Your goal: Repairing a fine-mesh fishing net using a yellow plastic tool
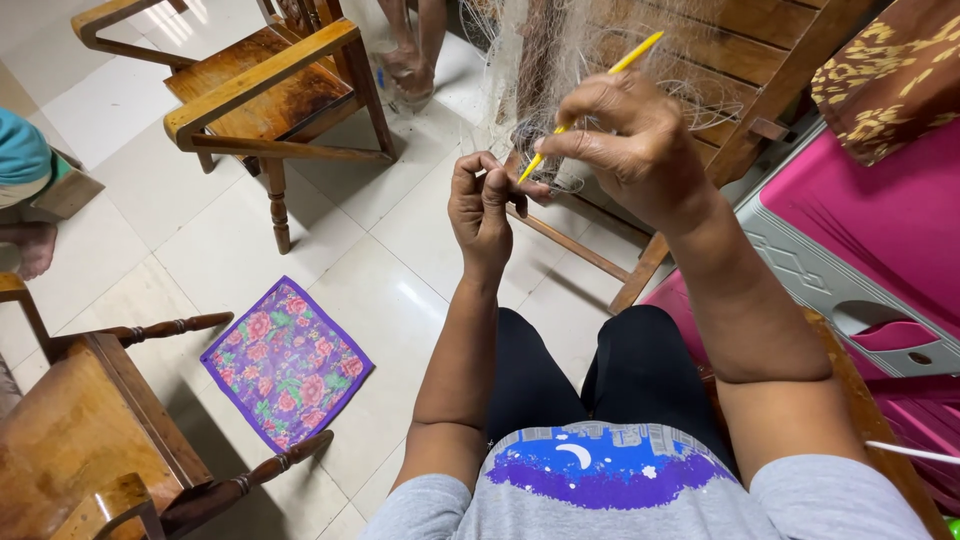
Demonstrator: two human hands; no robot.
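Observation:
My right hand [630, 140] grips a thin yellow netting needle [600, 85], its tip pointing down and to the left toward my left hand. With closed fingers, my left hand [480, 205] pinches the fine pale fishing net [530, 60]. This net hangs from above over a wooden chair [740, 60] in front of me. The two hands are close together, almost touching at the needle's tip. The mesh is very thin and hard to make out.
A wooden armchair [265, 95] stands on the white tiled floor at upper left, another wooden chair [90, 430] at lower left. A purple floral cloth [285, 362] lies on the floor. Another person's feet [410, 60] are behind the net. A pink plastic seat [870, 230] is at right.

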